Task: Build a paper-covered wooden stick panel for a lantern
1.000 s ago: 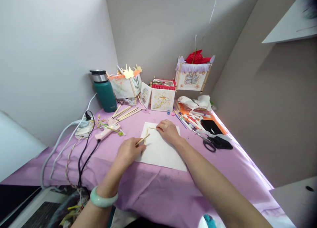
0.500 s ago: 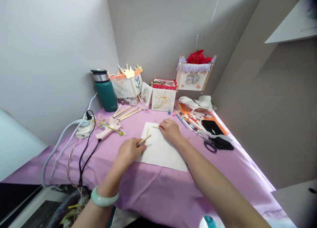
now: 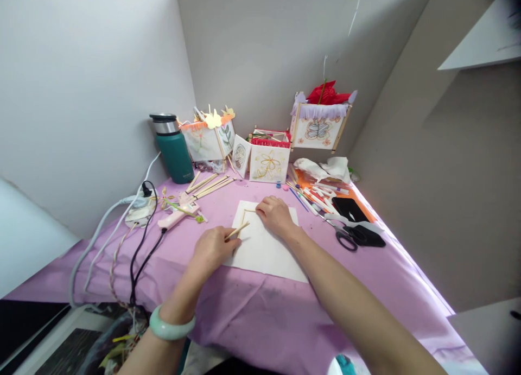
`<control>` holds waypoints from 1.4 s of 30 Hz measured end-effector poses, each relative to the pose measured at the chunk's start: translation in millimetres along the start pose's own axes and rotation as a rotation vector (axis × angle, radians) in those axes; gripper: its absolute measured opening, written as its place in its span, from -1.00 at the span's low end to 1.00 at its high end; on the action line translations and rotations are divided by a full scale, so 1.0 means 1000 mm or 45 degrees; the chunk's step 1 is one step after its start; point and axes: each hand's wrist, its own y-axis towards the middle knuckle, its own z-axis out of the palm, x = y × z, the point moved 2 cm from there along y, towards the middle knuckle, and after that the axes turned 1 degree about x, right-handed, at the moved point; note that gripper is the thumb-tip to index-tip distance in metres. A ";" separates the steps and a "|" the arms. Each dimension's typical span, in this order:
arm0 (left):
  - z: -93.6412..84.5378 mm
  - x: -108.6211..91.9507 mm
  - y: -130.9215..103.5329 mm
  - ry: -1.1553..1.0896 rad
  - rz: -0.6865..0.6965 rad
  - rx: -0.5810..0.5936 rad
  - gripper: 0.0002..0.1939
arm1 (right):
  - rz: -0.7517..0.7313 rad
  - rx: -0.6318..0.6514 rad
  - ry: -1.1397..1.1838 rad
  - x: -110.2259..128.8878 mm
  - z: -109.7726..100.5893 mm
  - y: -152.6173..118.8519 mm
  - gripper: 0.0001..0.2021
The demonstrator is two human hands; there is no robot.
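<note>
A sheet of white paper [image 3: 268,253] lies on the purple cloth in front of me. My left hand [image 3: 215,247], with a pale green bangle [image 3: 171,326] on its wrist, is closed on wooden sticks [image 3: 237,230] at the paper's left edge. One of them juts out to the right; another stick [image 3: 243,217] lies along the left side of the paper. My right hand [image 3: 277,215] rests on the paper near its top edge, fingers closed on a thin wooden stick [image 3: 251,210] laid crosswise. This stick's left end meets the top of the upright-lying one, forming a corner.
Loose wooden sticks [image 3: 209,185], a teal bottle [image 3: 176,155] and a pink glue gun [image 3: 177,216] with cords lie left. Decorated paper lanterns [image 3: 268,165] stand behind. To the right are markers [image 3: 321,198], scissors [image 3: 345,239] and a black phone [image 3: 350,209].
My right hand has moved slightly left with the crosswise stick, whose end now meets the stick along the left side. My left hand has stayed in place.
</note>
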 end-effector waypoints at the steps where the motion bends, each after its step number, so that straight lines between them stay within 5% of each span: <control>1: 0.000 0.000 0.000 -0.001 0.003 0.000 -0.74 | 0.000 0.002 0.000 0.000 0.000 0.000 -0.82; 24: 0.000 0.001 0.001 -0.051 0.011 -0.012 -0.72 | 0.011 -0.018 0.068 0.000 0.003 0.000 -0.83; 31: -0.011 0.009 0.000 -0.133 0.016 -0.042 -0.60 | -0.002 -0.104 0.183 -0.005 -0.006 -0.003 -0.82; 39: -0.021 0.021 -0.013 -0.186 -0.033 -0.108 -0.67 | -0.451 0.034 0.412 0.043 -0.022 -0.020 -0.88; 42: -0.028 0.014 -0.024 -0.212 0.028 -0.137 -0.69 | -0.472 0.030 0.477 0.062 -0.040 -0.034 -0.86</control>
